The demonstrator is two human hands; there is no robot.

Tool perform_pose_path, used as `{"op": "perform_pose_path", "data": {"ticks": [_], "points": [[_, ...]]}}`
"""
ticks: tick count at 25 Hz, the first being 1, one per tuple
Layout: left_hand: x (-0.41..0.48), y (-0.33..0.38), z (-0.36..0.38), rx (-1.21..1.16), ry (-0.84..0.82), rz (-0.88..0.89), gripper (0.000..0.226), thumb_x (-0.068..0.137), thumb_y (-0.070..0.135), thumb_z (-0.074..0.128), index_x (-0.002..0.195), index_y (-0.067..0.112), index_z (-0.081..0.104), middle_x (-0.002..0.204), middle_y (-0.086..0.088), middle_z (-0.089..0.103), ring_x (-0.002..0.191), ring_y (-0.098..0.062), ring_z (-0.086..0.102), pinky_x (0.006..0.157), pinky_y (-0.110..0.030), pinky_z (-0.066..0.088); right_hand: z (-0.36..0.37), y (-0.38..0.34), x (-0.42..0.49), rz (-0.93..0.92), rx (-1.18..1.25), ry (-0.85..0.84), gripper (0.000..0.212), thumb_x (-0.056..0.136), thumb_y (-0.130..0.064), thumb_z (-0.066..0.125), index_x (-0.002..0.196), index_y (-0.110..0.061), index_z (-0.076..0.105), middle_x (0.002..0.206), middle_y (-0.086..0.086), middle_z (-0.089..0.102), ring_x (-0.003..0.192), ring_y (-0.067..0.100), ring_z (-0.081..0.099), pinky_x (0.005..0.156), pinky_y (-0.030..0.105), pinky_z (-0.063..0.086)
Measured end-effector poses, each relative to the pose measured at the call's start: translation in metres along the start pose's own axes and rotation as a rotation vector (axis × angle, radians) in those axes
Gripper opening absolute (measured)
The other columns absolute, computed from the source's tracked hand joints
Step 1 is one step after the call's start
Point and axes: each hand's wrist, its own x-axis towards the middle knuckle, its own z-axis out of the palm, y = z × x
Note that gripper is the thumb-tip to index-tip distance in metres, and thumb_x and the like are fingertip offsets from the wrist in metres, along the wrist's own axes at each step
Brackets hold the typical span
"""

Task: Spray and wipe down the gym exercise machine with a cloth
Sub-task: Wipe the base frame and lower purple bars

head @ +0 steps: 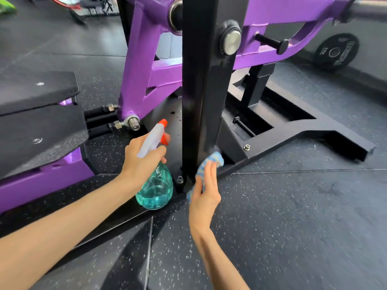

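Observation:
A purple and black exercise machine fills the view, with a black upright post (201,91) in the middle. My left hand (140,158) grips the neck of a teal spray bottle (156,189) with a white head and orange nozzle, held just left of the post's foot. My right hand (206,191) presses a blue and white cloth (211,162) with straight fingers against the right face of the post near its base. Most of the cloth is hidden between my palm and the post.
A purple frame arm (136,76) rises left of the post. Black padded platforms (37,114) lie at the left. The black base frame (303,130) spreads to the right over speckled rubber flooring (293,216). A black weight plate (335,52) leans at the far right.

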Motion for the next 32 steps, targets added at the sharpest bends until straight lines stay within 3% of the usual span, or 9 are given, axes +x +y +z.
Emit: {"op": "perform_pose_path", "data": {"ticks": [3, 8, 11, 14, 18, 23, 25, 28, 32], "points": [[-0.002, -0.004, -0.004, 0.007, 0.006, -0.034, 0.03, 0.083, -0.004, 0.054, 0.089, 0.02, 0.071, 0.097, 0.0, 0.071, 0.051, -0.013, 0.055, 0.06, -0.014, 0.046, 0.004, 0.003, -0.005, 0.276, 0.069, 0.007, 0.048, 0.094, -0.006, 0.055, 0.139, -0.021, 0.047, 0.124, 0.005, 0.061, 0.102, 0.015, 0.057, 0.086, 0.012, 0.035], [-0.005, -0.012, -0.012, -0.006, 0.009, -0.042, 0.047, 0.083, -0.003, 0.054, 0.082, 0.042, 0.064, 0.098, -0.004, 0.071, 0.053, -0.015, 0.056, 0.06, -0.015, 0.047, 0.017, -0.035, -0.007, -0.198, 0.093, 0.106, 0.053, 0.094, 0.0, 0.054, 0.143, -0.013, 0.039, 0.149, -0.011, 0.032, 0.137, -0.001, 0.03, 0.11, 0.022, 0.034], [-0.005, -0.009, -0.015, -0.002, 0.006, -0.041, 0.044, 0.083, -0.002, 0.054, 0.083, 0.04, 0.065, 0.099, -0.005, 0.071, 0.052, -0.014, 0.056, 0.068, -0.024, 0.049, -0.006, 0.004, -0.016, -0.213, -0.069, -0.047, 0.051, 0.095, -0.003, 0.052, 0.143, -0.016, 0.039, 0.151, -0.017, 0.029, 0.136, -0.001, 0.033, 0.108, 0.036, 0.038], [-0.003, -0.007, -0.018, -0.023, 0.036, -0.033, 0.043, 0.083, -0.001, 0.054, 0.086, 0.04, 0.066, 0.098, -0.006, 0.072, 0.052, -0.013, 0.057, 0.068, -0.023, 0.05, -0.041, -0.026, 0.007, -0.733, -0.188, -0.064, 0.036, 0.094, -0.003, 0.051, 0.129, -0.011, 0.058, 0.139, -0.01, 0.047, 0.121, 0.02, 0.048, 0.104, 0.031, 0.038], [-0.003, -0.004, -0.021, -0.03, 0.045, -0.028, 0.039, 0.083, -0.003, 0.054, 0.092, 0.033, 0.068, 0.099, -0.01, 0.072, 0.05, -0.009, 0.056, 0.058, -0.009, 0.046, -0.046, -0.13, 0.082, -1.435, -0.63, -0.077, 0.038, 0.093, -0.001, 0.048, 0.126, -0.014, 0.062, 0.136, 0.0, 0.055, 0.129, 0.021, 0.044, 0.11, 0.031, 0.022], [-0.005, -0.002, -0.033, -0.021, 0.071, -0.05, 0.03, 0.084, -0.004, 0.054, 0.099, 0.016, 0.072, 0.101, -0.008, 0.071, 0.052, -0.01, 0.055, 0.054, -0.008, 0.045, -0.028, -0.124, 0.136, -1.799, -1.14, -0.143, 0.034, 0.092, -0.014, 0.044, 0.116, 0.0, 0.065, 0.12, 0.011, 0.064, 0.125, 0.034, 0.051, 0.115, 0.042, 0.02], [-0.009, -0.002, -0.037, -0.022, 0.089, -0.063, 0.028, 0.083, -0.005, 0.054, 0.097, 0.013, 0.071, 0.101, -0.007, 0.071, 0.054, -0.014, 0.056, 0.053, -0.007, 0.044, -0.023, -0.072, 0.11, -1.886, -1.361, -0.37, 0.044, 0.093, -0.018, 0.036, 0.128, 0.001, 0.055, 0.129, 0.014, 0.056, 0.13, 0.037, 0.043, 0.116, 0.044, 0.018], [-0.013, -0.002, -0.043, 0.005, 0.089, -0.035, 0.027, 0.083, -0.004, 0.054, 0.096, 0.012, 0.072, 0.098, -0.007, 0.071, 0.054, -0.015, 0.057, 0.053, -0.006, 0.044, -0.017, 0.001, 0.068, -1.835, -1.735, -0.747, 0.056, 0.1, -0.025, 0.024, 0.149, 0.001, 0.012, 0.156, 0.015, 0.021, 0.144, 0.034, 0.013, 0.117, 0.042, 0.006], [-0.016, -0.002, -0.046, 0.041, 0.07, -0.022, 0.028, 0.082, -0.002, 0.054, 0.095, 0.014, 0.072, 0.097, -0.005, 0.072, 0.055, -0.015, 0.06, 0.054, -0.008, 0.046, -0.021, -0.012, 0.067, -1.785, -1.742, -0.538, 0.061, 0.1, -0.025, 0.027, 0.149, 0.002, 0.003, 0.158, 0.014, 0.015, 0.145, 0.03, 0.014, 0.117, 0.04, 0.007]]}}
